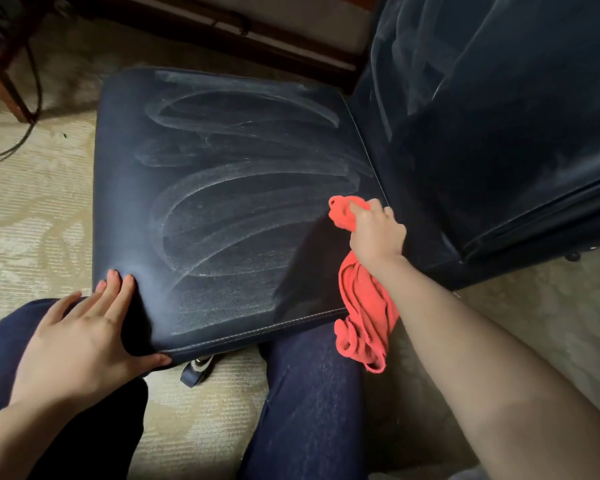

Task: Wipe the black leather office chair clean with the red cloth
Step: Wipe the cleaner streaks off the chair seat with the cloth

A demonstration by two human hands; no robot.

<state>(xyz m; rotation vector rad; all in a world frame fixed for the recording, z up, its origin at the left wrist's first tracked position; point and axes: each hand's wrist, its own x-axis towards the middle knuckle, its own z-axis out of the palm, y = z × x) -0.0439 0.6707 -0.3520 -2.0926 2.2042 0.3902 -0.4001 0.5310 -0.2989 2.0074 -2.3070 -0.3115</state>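
The right hand [376, 233] curls its fingers tight round the bunched red cloth [364, 317] at 4 o'clock on the seat of the black leather office chair [222, 174]. The left hand [80, 327] lies flat at 7 o'clock, with fingers straight and thumb against the front edge.

chair seat [222, 188]: dark leather, smooth, soft sheen, hazed w/ whitish dusty swirl streaks; pale stitched seam along front edge. backrest [499, 116]: same leather, a bit glossier, dull dusty patches. red cloth [364, 317]: soft fabric, matt, crumpled, edges frayed. carpet [32, 220]: cream, low ribbed pile, matt, faint pattern. trousers [309, 403]: dark blue cloth, matt, fine grain. furniture leg [4, 84] top left: reddish-brown wood, satin finish
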